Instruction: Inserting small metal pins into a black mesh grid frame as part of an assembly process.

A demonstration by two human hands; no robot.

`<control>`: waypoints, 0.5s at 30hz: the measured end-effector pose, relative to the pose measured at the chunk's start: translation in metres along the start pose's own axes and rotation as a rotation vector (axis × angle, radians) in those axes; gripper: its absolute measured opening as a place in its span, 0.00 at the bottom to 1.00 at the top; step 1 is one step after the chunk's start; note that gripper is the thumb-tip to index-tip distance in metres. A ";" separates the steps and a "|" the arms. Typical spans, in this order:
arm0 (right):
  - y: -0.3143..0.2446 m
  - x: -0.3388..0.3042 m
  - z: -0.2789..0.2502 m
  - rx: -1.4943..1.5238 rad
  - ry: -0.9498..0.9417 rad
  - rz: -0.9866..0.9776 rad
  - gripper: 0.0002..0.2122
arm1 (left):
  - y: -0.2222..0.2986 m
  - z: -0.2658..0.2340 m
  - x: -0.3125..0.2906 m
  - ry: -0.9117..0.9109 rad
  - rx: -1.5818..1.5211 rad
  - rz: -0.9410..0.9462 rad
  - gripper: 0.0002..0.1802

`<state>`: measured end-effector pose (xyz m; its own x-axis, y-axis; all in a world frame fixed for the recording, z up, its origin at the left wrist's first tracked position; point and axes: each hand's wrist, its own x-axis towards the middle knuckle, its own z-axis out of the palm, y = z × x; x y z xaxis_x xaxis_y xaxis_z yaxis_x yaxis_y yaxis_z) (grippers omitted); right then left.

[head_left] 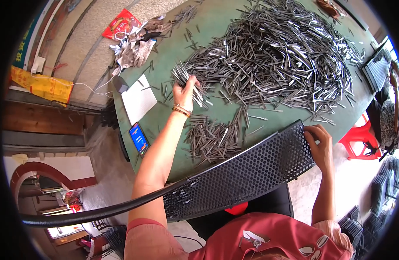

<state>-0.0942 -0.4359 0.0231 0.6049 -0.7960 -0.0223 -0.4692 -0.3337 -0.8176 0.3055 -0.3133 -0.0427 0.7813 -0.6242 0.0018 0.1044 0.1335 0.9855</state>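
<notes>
My left hand (184,93) is closed round a bunch of thin grey metal strips (180,73) at the left edge of a big heap of such strips (290,56). A smaller pile of strips (212,139) lies nearer to me. Across my lap and against the table edge leans a long black perforated panel (251,167), full of round holes. A few shiny bits show in the holes near its left end. My right hand (321,141) grips the panel's right end, thumb and fingers at its edge.
The green table (165,112) carries a phone (139,138), a white sheet (138,99), a small grey block (120,84) and dirty gloves (136,50) beside a red packet (121,24). A red stool (360,141) and stacked black panels (383,184) stand at the right.
</notes>
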 end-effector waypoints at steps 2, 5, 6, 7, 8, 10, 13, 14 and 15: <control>0.003 -0.001 0.004 0.017 0.053 -0.062 0.06 | -0.012 0.003 0.002 0.058 0.108 0.155 0.06; -0.003 -0.001 0.007 0.004 0.035 -0.041 0.05 | -0.055 -0.013 0.010 0.209 0.304 0.304 0.07; -0.002 -0.001 0.009 0.001 0.040 -0.035 0.05 | -0.058 -0.006 0.011 0.192 0.244 0.270 0.08; -0.002 -0.001 0.008 0.008 0.055 -0.038 0.05 | -0.054 0.004 0.008 0.178 0.184 0.235 0.08; -0.001 -0.002 0.008 0.015 0.069 -0.043 0.05 | -0.058 0.008 0.010 0.118 0.123 0.247 0.08; 0.000 -0.002 0.007 0.001 0.059 -0.032 0.06 | -0.054 0.012 0.012 0.122 0.127 0.196 0.07; 0.001 -0.001 0.006 -0.011 0.048 -0.027 0.06 | -0.048 0.011 0.021 0.159 0.037 0.079 0.06; 0.001 -0.001 0.006 -0.012 0.050 -0.028 0.06 | -0.047 0.007 0.024 0.188 -0.067 -0.018 0.07; 0.001 -0.001 0.006 -0.013 0.050 -0.028 0.06 | -0.046 0.002 0.027 0.216 -0.170 -0.115 0.07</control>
<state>-0.0917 -0.4320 0.0188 0.5853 -0.8102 0.0299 -0.4605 -0.3626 -0.8102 0.3204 -0.3383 -0.0877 0.8693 -0.4670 -0.1620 0.2870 0.2102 0.9346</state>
